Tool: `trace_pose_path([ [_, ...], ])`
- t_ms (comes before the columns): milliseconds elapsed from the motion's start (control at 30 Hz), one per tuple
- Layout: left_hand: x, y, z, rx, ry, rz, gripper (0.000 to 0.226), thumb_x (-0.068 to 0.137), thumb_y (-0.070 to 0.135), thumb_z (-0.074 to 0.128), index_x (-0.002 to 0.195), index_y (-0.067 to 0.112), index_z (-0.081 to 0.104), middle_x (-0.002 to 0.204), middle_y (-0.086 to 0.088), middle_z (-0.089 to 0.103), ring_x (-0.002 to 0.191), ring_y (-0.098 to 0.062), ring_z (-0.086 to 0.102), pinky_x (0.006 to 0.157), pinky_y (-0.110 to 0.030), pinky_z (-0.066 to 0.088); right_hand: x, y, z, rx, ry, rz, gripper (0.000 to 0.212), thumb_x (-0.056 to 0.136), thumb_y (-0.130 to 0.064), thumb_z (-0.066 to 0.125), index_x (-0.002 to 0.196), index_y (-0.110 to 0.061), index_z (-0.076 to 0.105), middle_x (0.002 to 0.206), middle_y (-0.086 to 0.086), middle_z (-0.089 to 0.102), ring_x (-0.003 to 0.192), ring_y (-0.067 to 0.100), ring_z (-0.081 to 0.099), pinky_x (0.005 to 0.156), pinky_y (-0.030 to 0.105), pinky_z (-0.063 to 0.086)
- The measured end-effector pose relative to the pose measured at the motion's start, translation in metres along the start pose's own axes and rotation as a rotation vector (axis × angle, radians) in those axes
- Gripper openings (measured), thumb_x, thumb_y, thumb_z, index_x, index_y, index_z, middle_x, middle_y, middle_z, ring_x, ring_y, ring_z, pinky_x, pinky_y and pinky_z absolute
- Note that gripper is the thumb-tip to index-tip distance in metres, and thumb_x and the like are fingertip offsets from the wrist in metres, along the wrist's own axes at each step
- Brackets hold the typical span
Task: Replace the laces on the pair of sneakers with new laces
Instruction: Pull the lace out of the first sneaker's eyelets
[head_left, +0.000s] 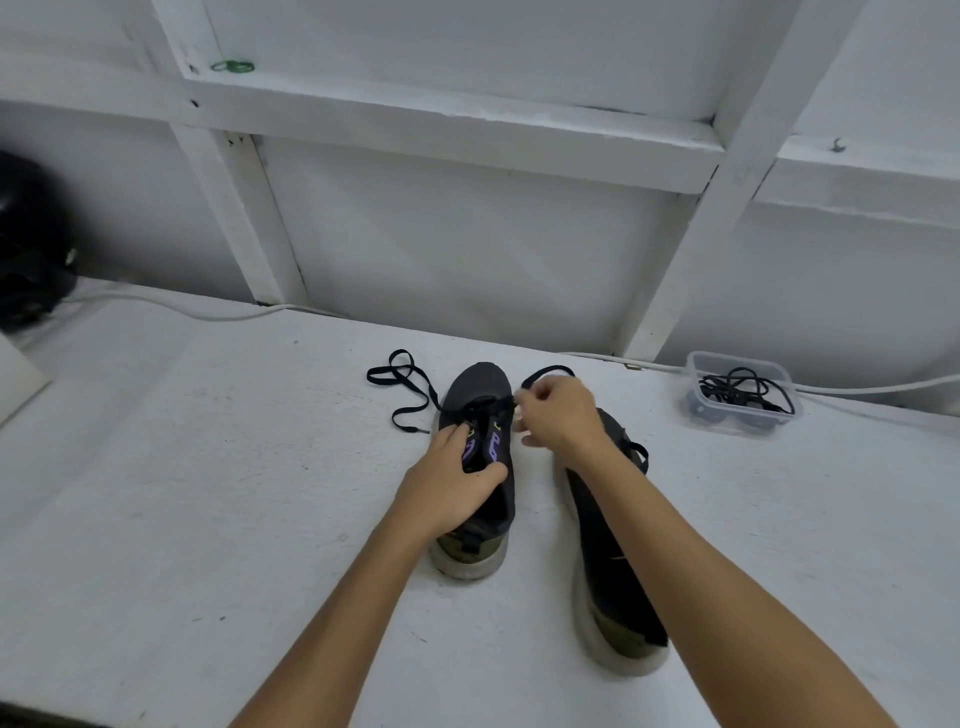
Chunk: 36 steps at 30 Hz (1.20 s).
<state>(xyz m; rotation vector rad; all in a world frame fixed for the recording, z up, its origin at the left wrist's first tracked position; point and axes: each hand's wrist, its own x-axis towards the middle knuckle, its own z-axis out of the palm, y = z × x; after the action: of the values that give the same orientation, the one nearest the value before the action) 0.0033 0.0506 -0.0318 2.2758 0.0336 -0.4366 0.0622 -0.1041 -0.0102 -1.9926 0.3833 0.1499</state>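
Observation:
Two dark sneakers with olive heels and pale soles stand on the white table. The left sneaker (480, 384) points away from me; my left hand (449, 486) grips its tongue and opening, thumb inside. A black lace (402, 387) runs through its front eyelets and trails in loops to the left on the table. My right hand (558, 413) hovers over the shoe's right side and pinches the lace's other end, which loops up behind the fingers. The right sneaker (610, 561) lies beside it, partly under my right forearm.
A clear plastic tub (740, 389) holding black laces sits at the back right near the wall. A white cable (171, 306) runs along the table's rear edge. A black helmet-like object (28, 244) sits far left. White framed wall behind.

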Motion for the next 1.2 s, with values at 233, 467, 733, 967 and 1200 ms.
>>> trace_pose_path([
  [233, 0.002, -0.002, 0.001, 0.014, 0.003, -0.008, 0.077, 0.081, 0.061, 0.055, 0.149, 0.031, 0.035, 0.153, 0.016, 0.034, 0.133, -0.016, 0.045, 0.105, -0.039, 0.04, 0.0, 0.004, -0.008, 0.095, 0.102, 0.067, 0.018, 0.103, -0.019, 0.055, 0.088, -0.01, 0.058, 0.082, 0.006, 0.065, 0.073, 0.019, 0.075, 0.059, 0.036, 0.063],
  [467, 0.009, 0.002, -0.013, -0.141, 0.107, 0.01, 0.041, 0.094, 0.055, 0.052, 0.128, 0.036, 0.062, 0.129, 0.013, 0.06, 0.12, -0.01, 0.056, 0.1, -0.033, 0.046, -0.007, 0.016, -0.011, -0.199, -0.114, 0.061, 0.028, 0.091, -0.037, 0.073, 0.085, -0.011, 0.062, 0.086, 0.006, 0.071, 0.072, 0.019, 0.073, 0.059, 0.031, 0.059],
  [733, 0.034, 0.016, -0.032, -0.078, 0.021, -0.042, 0.023, 0.083, 0.024, 0.072, 0.105, 0.027, 0.079, 0.102, 0.011, 0.074, 0.098, -0.006, 0.065, 0.081, -0.019, 0.047, 0.0, 0.016, -0.012, -0.522, -0.14, -0.455, 0.015, 0.09, -0.026, 0.075, 0.104, -0.03, 0.077, 0.106, -0.011, 0.059, 0.083, 0.008, 0.054, 0.083, 0.029, 0.046],
  [967, 0.043, 0.012, -0.022, -0.026, 0.024, 0.048, 0.014, 0.092, 0.017, 0.063, 0.088, 0.021, 0.075, 0.076, 0.009, 0.069, 0.072, -0.008, 0.062, 0.061, -0.021, 0.042, 0.004, 0.023, -0.013, -0.634, -0.178, -0.562, 0.025, 0.096, -0.031, 0.068, 0.12, -0.033, 0.074, 0.123, -0.006, 0.061, 0.101, 0.015, 0.058, 0.084, 0.031, 0.045],
  [1200, 0.039, 0.002, -0.009, -0.04, 0.143, 0.17, 0.012, 0.099, 0.02, 0.058, 0.097, 0.018, 0.069, 0.095, 0.008, 0.057, 0.077, -0.003, 0.055, 0.067, -0.009, 0.037, 0.004, 0.023, -0.012, -0.562, -0.186, -0.503, 0.012, 0.095, -0.027, 0.067, 0.096, -0.022, 0.078, 0.104, -0.01, 0.061, 0.076, 0.003, 0.052, 0.076, 0.025, 0.043],
])
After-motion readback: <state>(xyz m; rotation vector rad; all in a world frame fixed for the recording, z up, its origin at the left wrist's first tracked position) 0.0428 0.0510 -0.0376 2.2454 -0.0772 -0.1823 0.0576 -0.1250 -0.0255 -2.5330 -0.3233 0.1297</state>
